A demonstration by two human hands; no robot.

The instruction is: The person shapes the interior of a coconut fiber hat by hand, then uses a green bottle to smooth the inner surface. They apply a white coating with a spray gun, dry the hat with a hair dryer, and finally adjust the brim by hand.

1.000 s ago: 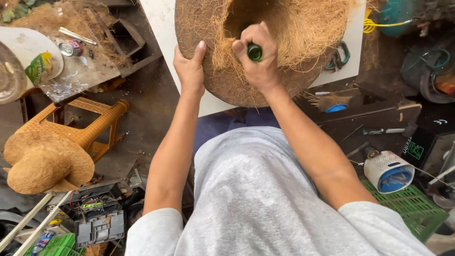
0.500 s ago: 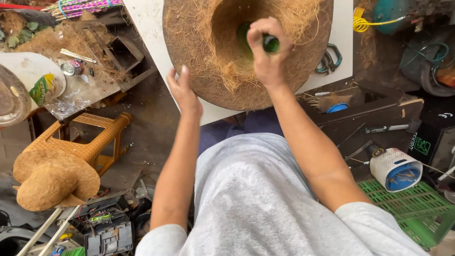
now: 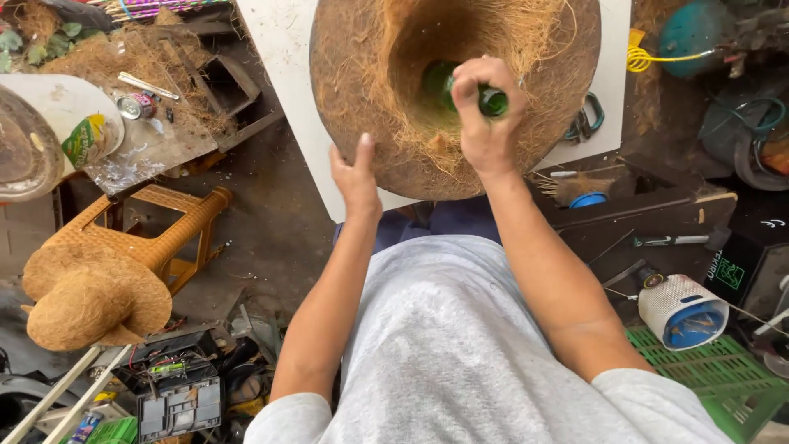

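My right hand [image 3: 486, 123] clenched round a green bottle [image 3: 460, 90] inside the coir bowl [image 3: 370, 99] (on a white bench [image 3: 283, 99]), left hand [image 3: 356, 177] flat, fingers together, against its rim.

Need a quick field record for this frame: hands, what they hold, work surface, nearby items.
left hand: flat against the outer rim of the round brown coconut-fibre bowl
right hand: gripping the green glass bottle, bottle pushed into the bowl's hollow
surface: white board under the bowl
nearby left: brown fibre hat shape on an orange plastic stool
nearby right: green plastic crate
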